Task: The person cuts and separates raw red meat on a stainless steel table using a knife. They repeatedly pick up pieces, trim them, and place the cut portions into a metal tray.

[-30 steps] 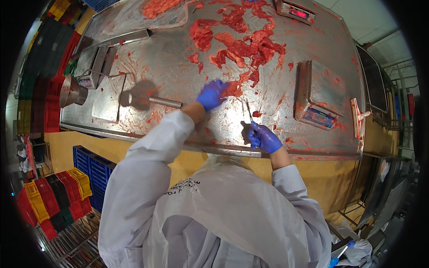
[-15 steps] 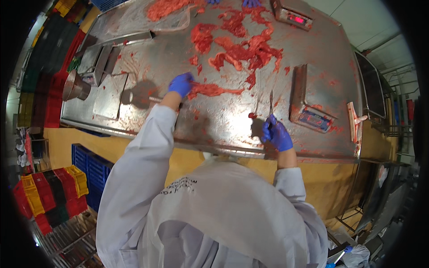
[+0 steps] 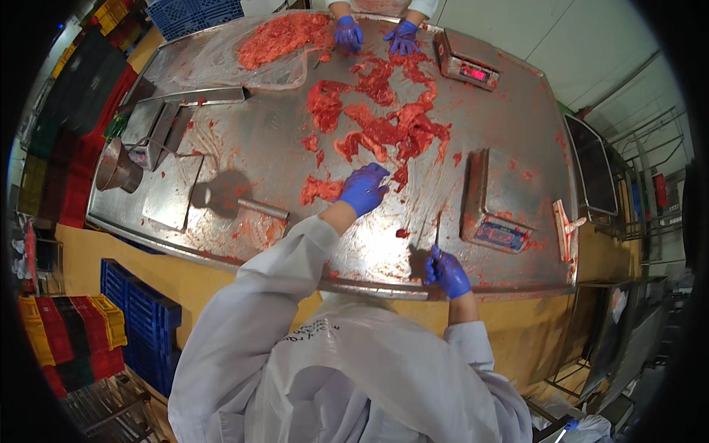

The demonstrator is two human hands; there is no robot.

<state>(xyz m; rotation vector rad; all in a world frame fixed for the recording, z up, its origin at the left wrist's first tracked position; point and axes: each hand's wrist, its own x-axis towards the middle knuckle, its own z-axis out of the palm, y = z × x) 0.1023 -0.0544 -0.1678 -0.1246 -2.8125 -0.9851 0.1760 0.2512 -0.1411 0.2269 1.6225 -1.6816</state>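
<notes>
My left hand [image 3: 363, 189], in a blue glove, reaches over the right part of a strip of raw red meat [image 3: 320, 190] on the steel table. Its fingers are closed together at the strip's right end, where a small pale bit shows at the fingertips; the meat under the palm is hidden. Near the front edge, my blue-gloved right hand [image 3: 449, 272] is closed around the handle of a knife [image 3: 438, 226], the thin blade pointing away from me. Beyond my left hand, larger pieces of raw meat [image 3: 377, 125] spread over the middle of the table.
Across the table are a co-worker's gloved hands [image 3: 402, 37]. Minced meat [image 3: 284, 38] lies on clear plastic at far left. Scales stand at right [image 3: 502, 192], far right [image 3: 469, 63] and left [image 3: 148, 129]. A metal funnel [image 3: 118, 168] is at left, a scraper [image 3: 566, 227] at right.
The view has shifted, bringing more of the far side in. My left hand has moved from the strip's left end to its right end. My right hand still holds the knife near the front edge.
</notes>
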